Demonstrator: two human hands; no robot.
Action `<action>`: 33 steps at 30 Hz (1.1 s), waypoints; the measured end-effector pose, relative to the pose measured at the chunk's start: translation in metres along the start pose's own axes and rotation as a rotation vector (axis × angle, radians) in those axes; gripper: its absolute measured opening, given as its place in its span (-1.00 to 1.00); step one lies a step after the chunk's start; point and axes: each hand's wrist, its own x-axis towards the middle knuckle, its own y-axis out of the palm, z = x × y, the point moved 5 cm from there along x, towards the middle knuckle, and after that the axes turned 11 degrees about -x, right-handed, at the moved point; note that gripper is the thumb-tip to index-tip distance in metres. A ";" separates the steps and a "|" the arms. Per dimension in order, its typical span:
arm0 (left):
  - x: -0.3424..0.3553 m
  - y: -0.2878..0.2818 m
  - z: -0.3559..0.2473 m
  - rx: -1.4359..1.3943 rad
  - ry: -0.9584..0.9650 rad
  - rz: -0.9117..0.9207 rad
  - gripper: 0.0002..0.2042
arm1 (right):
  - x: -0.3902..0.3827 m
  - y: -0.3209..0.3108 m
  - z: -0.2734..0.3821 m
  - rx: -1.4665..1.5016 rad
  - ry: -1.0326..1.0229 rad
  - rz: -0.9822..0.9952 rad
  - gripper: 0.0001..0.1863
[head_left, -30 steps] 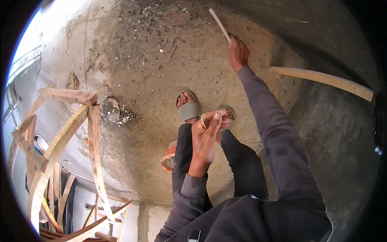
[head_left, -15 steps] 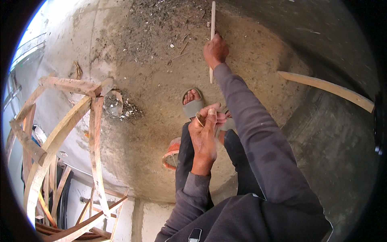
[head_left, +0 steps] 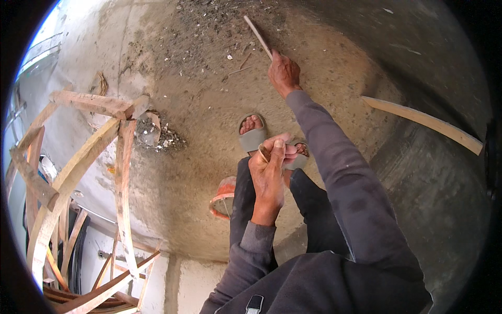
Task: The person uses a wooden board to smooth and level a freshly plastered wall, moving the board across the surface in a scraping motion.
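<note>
My right hand (head_left: 285, 74) reaches out at the upper middle, its fingers wrapped round a thin, pale wooden stick (head_left: 257, 35). The stick slants up and to the left out of the fist. Closer to my body, my left hand (head_left: 269, 170) is closed, thumb pressed toward the fingers. A small brownish end of something (head_left: 264, 153) shows between thumb and forefinger; what it belongs to is hidden in the grip. Below and around the hands are my feet in grey sandals (head_left: 253, 139).
A wooden frame (head_left: 73, 172) stands at the left, more wood pieces below it. A curved plank (head_left: 424, 123) leans along the right wall. An orange bucket (head_left: 224, 194) stands beside my left leg. Debris (head_left: 170, 137) lies on the dirty concrete floor (head_left: 204, 110), with thin sticks (head_left: 242, 65) farther off.
The stick has tilted from nearly upright to a leftward slant, and my right hand has moved slightly nearer to me. My left hand stays closed in about the same place.
</note>
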 end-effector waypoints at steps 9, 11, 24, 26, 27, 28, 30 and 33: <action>-0.001 0.000 -0.002 -0.042 -0.001 -0.018 -0.65 | 0.013 -0.017 -0.048 -0.081 0.202 -0.078 -0.77; -0.001 0.002 -0.003 -0.039 -0.015 -0.015 -0.65 | 0.010 -0.005 -0.050 -0.103 0.212 -0.078 -0.75; 0.000 -0.004 -0.012 -0.031 0.023 -0.025 -0.61 | 0.008 -0.016 -0.052 -0.087 0.206 -0.085 -0.63; -0.001 -0.006 -0.009 -0.042 0.005 -0.031 -0.61 | 0.011 -0.013 -0.056 -0.121 0.204 -0.091 -0.62; 0.000 -0.007 -0.007 -0.046 -0.004 -0.030 -0.61 | 0.009 -0.010 -0.052 -0.130 0.198 -0.041 -0.62; 0.001 -0.008 -0.007 -0.044 0.000 -0.026 -0.61 | 0.008 -0.006 -0.049 -0.139 0.193 0.008 -0.62; 0.002 -0.007 -0.008 -0.036 0.006 -0.016 -0.61 | 0.005 -0.002 -0.033 -0.137 0.110 0.030 -0.62; 0.000 -0.006 -0.006 -0.053 -0.013 -0.022 -0.62 | 0.003 -0.011 -0.026 -0.118 0.012 0.068 -0.71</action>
